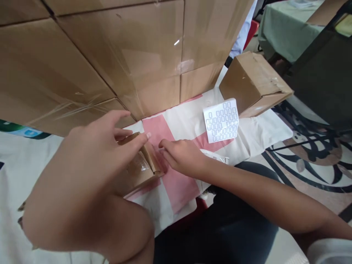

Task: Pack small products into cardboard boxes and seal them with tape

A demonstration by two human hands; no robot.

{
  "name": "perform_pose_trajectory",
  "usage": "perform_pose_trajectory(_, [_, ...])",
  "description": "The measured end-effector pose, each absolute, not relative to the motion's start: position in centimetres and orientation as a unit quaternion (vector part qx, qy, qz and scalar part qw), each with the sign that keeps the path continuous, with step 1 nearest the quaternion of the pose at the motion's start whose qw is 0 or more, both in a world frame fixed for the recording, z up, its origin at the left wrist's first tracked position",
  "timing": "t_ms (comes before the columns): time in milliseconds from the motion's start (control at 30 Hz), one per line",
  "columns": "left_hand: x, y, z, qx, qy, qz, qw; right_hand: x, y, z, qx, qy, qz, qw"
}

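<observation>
A small brown cardboard box lies on the pink-and-white cloth, with shiny clear tape on its top. My left hand is over the box's far side, thumb and fingers apart; whether it touches the cardboard I cannot tell. Just right of the box's end, my right hand has thumb and index finger pinched together. Anything between those fingertips is too small to make out. Past my right hand rests a white sheet of labels with blue outlines, some spots bare. A white curved item is partly hidden behind my right wrist.
Large taped cartons are stacked like a wall along the far side. Another brown box stands at the right end of the cloth. Beyond the patterned floor is a table with a green cloth.
</observation>
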State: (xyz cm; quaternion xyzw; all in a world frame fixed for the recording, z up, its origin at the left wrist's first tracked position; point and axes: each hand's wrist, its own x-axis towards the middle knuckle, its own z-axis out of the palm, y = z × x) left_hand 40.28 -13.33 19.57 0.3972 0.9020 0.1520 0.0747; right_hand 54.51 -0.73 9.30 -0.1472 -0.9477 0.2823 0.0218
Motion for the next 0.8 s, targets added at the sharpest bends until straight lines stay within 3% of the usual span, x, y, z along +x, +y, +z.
perform_pose_trajectory(200, [39.6, -13.3, 19.1, 0.388, 0.917, 0.079, 0.053, 52.9, -1.3, 8.1, -0.119, -0.953, 0.279, -0.003])
perform_pose_trajectory(300, [38.4, -13.6, 18.4, 0.399, 0.914, 0.064, 0.038, 53.6, -1.4, 8.3, -0.040, -0.935, 0.353, -0.025])
perform_pose_trajectory(467, [36.4, -13.1, 17.6, 0.362, 0.929, 0.057, 0.054, 57.7, -1.3, 9.5, 0.085, -0.820, 0.538, -0.175])
perform_pose_trajectory(567, [36.6, -12.7, 17.7, 0.386, 0.917, 0.082, 0.061, 59.1, -1.4, 9.8, 0.116, -0.766, 0.594, -0.217])
perform_pose_trajectory(633, [37.0, -12.5, 18.0, 0.397, 0.911, 0.093, 0.056, 58.9, -1.6, 9.5, 0.052, -0.795, 0.580, -0.171])
perform_pose_trajectory(733, [37.7, -12.1, 18.3, 0.401, 0.910, 0.090, 0.051, 57.3, -2.3, 8.7, -0.091, -0.838, 0.538, 0.000])
perform_pose_trajectory(800, [37.7, -11.9, 18.3, 0.402, 0.908, 0.096, 0.069, 55.9, -2.9, 8.0, -0.108, -0.838, 0.529, 0.077])
